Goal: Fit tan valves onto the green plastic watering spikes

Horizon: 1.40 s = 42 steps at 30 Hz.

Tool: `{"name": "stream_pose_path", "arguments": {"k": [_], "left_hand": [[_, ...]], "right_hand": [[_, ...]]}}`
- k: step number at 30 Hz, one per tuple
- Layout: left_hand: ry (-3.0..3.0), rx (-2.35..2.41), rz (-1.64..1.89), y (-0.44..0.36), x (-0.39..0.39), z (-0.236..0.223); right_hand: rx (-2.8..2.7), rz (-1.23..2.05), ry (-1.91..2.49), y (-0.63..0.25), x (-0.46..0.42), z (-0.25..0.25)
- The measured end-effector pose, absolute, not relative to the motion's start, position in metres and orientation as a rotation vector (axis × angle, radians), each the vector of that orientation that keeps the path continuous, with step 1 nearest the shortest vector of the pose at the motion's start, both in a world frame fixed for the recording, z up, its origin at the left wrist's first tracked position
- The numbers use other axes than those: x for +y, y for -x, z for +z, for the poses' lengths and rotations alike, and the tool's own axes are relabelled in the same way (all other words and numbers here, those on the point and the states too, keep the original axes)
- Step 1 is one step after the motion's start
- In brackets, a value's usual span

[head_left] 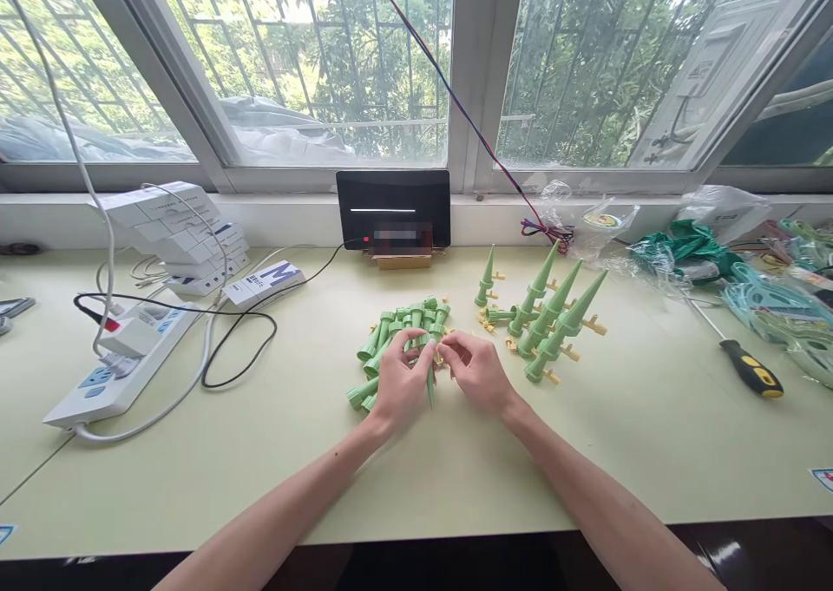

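My left hand is closed around a green plant watering spike, its point hanging down toward the table. Against the side of that spike, my right hand pinches a small yellow valve, mostly hidden by the fingers. Behind and beside my left hand lies a heap of green spike parts. To the right of my hands, several assembled green spikes stand points up, with yellow valves sticking out of their sides. A few loose yellow valves lie near them.
A black tablet leans at the window. On the left are a power strip, cables and stacked white boxes. A screwdriver, green plastic bags and packaged light-blue items lie at the right.
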State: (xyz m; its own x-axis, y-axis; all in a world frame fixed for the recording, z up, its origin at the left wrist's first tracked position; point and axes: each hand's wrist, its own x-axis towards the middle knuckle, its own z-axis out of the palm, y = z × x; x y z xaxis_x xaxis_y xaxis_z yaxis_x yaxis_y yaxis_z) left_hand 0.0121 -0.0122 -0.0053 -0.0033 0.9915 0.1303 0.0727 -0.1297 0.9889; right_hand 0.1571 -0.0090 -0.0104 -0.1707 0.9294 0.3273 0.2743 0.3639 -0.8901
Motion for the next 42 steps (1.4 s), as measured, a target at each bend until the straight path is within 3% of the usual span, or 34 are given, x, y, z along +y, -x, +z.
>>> {"name": "stream_pose_path", "arguments": {"k": [42], "left_hand": [[-1.343,1.194,1.278,-0.0134,-0.0138,-0.0039]], "right_hand": [[-1.681,0.906,1.070,-0.1574,-0.0095,-0.0063]]}}
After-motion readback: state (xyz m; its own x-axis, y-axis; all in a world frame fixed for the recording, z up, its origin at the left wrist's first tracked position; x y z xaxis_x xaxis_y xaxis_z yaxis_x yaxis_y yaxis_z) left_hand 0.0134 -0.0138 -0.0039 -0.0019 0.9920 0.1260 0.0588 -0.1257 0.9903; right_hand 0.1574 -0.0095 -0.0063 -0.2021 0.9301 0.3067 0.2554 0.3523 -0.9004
